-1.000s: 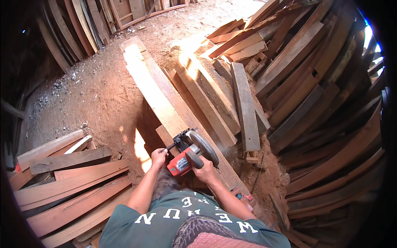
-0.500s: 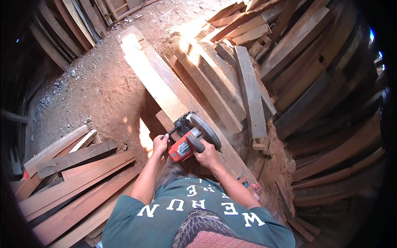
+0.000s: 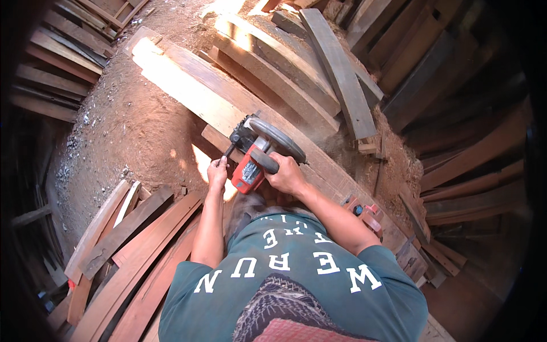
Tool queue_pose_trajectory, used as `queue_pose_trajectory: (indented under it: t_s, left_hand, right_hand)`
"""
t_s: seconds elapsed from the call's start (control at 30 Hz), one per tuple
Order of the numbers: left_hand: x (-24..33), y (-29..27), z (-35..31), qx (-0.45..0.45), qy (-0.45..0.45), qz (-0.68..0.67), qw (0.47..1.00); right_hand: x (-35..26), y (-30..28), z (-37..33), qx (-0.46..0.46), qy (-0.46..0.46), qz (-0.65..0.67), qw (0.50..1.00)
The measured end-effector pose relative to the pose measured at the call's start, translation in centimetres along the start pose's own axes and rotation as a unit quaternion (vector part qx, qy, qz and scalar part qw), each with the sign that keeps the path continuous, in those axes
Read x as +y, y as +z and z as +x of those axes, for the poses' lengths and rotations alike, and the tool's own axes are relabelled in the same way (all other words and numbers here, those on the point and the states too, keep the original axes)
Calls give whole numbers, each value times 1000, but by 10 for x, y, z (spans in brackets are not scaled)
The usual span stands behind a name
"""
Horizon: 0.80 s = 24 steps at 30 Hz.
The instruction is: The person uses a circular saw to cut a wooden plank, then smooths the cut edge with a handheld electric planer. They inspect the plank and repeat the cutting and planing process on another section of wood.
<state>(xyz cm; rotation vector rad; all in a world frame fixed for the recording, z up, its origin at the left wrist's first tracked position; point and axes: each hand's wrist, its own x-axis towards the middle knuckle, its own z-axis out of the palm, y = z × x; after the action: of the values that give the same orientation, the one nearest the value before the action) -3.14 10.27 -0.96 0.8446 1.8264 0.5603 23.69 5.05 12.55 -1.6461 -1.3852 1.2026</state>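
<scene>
A red and black circular saw (image 3: 246, 174) with a grey blade guard rests on a long pale board (image 3: 191, 97), which slants from upper left to lower right. My right hand (image 3: 286, 174) is closed around the saw's dark rear handle. At the saw's left side, my left hand (image 3: 217, 172) pinches a thin black rod (image 3: 229, 150) that sticks out from its base. The guard covers most of the blade, and its contact with the wood is hidden. A short piece of wood (image 3: 215, 138) juts out beneath the board's left edge.
A red power tool (image 3: 367, 215) lies on the board's near end, right of my forearm. Loose planks (image 3: 149, 239) are piled at lower left. Beams (image 3: 342, 80) lie beyond the board at right, with more lumber stacked behind. Sawdust covers the ground (image 3: 149, 122).
The view has turned, so the board lies more crosswise and the saw appears higher in the picture. Both hands keep their hold on the saw, which shows little clear movement along the board.
</scene>
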Motion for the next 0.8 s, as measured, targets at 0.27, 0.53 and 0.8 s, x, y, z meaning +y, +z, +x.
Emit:
queue_pose_trajectory:
  t_s: [0.27,0.53,0.8]
  left_hand:
    - [-5,-2,11,-5,2,-28,1000]
    - [-9,-8,30,-11,16,-38,999]
    - [2,-17,43,2,11,-18,1000]
  right_hand:
    - [5,1,9,6,-12,-3,1000]
    - [7,6,18,23,-25,-4,999]
    - [3,4,33,3,-9,-1,1000]
